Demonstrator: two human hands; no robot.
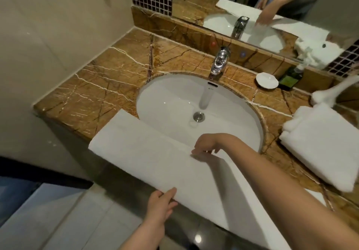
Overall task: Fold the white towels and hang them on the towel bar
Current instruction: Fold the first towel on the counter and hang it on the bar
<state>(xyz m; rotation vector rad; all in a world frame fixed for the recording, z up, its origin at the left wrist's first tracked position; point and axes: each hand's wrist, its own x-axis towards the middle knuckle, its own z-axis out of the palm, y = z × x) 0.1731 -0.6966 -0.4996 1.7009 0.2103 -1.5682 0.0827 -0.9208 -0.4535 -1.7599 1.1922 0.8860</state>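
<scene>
Head view: your long white folded towel [155, 152] lies along the brown marble counter [108, 78] front, overlapping the white oval sink [171, 98]. Your left hand [159, 205] pinches its near edge, thumb on top. Fingertips of your right hand [206, 145] touch the far edge, can't tell if they're gripping.

Bare forearms [272, 174], grey top [303, 1] reflected

Matt white cloth towel [155, 152], glossy white basin [165, 98], polished veined brown stone counter [108, 71], shiny metal tap [220, 60].

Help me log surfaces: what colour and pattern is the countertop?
The countertop is brown marble with white veins; head view.
</scene>
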